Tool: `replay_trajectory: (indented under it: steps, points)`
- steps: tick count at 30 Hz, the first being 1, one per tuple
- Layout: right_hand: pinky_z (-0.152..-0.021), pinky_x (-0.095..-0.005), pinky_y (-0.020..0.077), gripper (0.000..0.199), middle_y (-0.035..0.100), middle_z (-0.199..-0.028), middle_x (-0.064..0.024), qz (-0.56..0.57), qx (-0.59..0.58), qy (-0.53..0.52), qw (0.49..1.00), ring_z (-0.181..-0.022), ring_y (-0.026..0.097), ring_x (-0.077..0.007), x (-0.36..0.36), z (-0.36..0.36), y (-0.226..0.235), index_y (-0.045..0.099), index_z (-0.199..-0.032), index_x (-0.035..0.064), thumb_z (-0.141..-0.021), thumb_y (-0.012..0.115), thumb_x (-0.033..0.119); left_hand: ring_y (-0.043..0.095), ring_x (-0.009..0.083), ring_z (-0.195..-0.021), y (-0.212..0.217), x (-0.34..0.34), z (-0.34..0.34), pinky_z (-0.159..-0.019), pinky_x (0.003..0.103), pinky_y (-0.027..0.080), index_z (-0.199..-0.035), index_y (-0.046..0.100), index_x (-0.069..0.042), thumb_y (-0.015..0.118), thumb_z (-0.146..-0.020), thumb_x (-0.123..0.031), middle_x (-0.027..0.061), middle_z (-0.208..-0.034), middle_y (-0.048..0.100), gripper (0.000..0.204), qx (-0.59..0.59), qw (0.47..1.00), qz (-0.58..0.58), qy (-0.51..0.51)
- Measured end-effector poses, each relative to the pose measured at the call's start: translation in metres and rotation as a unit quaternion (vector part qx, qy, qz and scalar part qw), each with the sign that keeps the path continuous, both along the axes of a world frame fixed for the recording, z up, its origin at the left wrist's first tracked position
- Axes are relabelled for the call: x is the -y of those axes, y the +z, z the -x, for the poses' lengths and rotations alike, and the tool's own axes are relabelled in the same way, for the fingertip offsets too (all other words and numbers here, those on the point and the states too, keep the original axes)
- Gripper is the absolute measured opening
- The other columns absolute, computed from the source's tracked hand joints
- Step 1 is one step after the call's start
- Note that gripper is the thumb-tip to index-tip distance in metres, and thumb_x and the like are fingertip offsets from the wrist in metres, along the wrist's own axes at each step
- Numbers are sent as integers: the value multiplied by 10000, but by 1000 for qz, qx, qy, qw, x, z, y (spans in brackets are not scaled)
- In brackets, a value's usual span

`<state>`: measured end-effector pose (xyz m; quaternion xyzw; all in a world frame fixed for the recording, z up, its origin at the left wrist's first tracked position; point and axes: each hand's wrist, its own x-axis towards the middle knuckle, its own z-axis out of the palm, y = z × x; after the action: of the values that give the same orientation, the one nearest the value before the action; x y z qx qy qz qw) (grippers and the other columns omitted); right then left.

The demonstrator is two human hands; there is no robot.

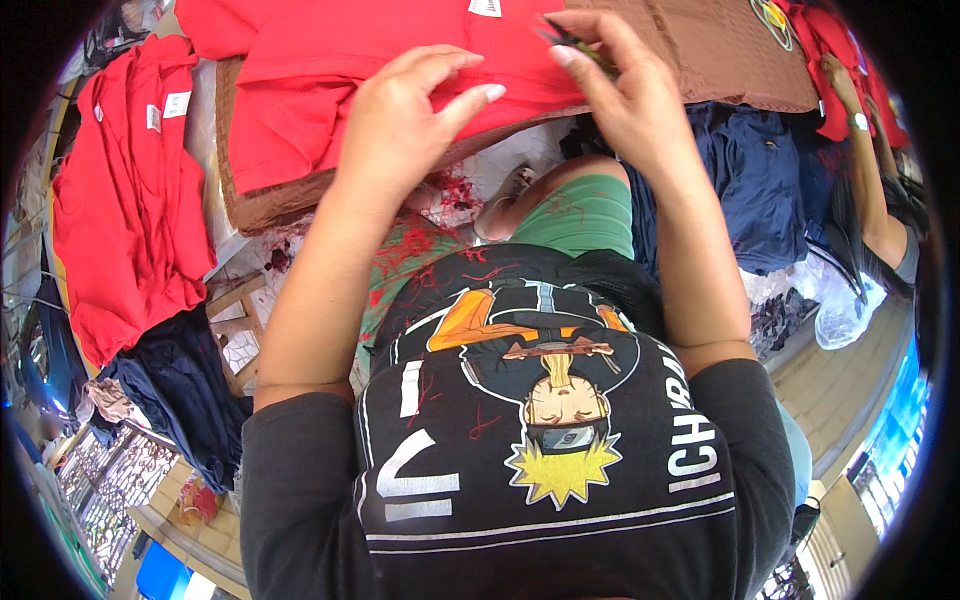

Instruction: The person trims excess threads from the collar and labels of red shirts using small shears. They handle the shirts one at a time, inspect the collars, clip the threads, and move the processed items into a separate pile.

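A red garment (390, 85) with a white label lies spread over a brown cloth-covered table (715, 55) in front of me. My left hand (405, 115) hovers at the garment's near part, thumb and fingers apart with nothing seen between them. Farther right, my right hand (630, 85) is closed around small dark thread snips (565, 37), whose tips point up and left over the red cloth. Part of the snips is hidden by my fingers.
More red garments (140, 200) with white tags hang at the left, above dark blue cloth (185, 390). Navy garments (745, 185) hang at the right. A co-worker's arm (865, 170) reaches to red cloth at far right. A plastic bag (850, 310) sits below; red thread scraps (450, 195) litter the floor.
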<state>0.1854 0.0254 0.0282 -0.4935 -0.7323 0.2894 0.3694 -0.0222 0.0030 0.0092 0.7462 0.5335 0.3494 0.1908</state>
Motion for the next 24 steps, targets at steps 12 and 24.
replay_trajectory:
  steps: [12, 24]
  points:
    - [-795, -245, 478, 180, 678, -942, -45, 56, -14, 35, 998, -887, 612, -90, 2, 16, -40, 629, -1068, 11, -909, 593, 89, 654, 262, -826, -24, -6, -14, -741, 339, 523, -907, 709, -47, 702, -800, -169, 94, -912, 686, 162, -68, 993, -93, 33]
    - [-744, -243, 481, 213, 676, -943, -23, 151, -68, 75, 983, -865, 599, -86, -1, 9, -37, 618, -1114, 36, -915, 590, 105, 659, 312, -790, -8, -33, 6, -670, 401, 511, -927, 640, -35, 607, -869, -198, 164, -830, 667, 177, 0, 994, 94, -48]
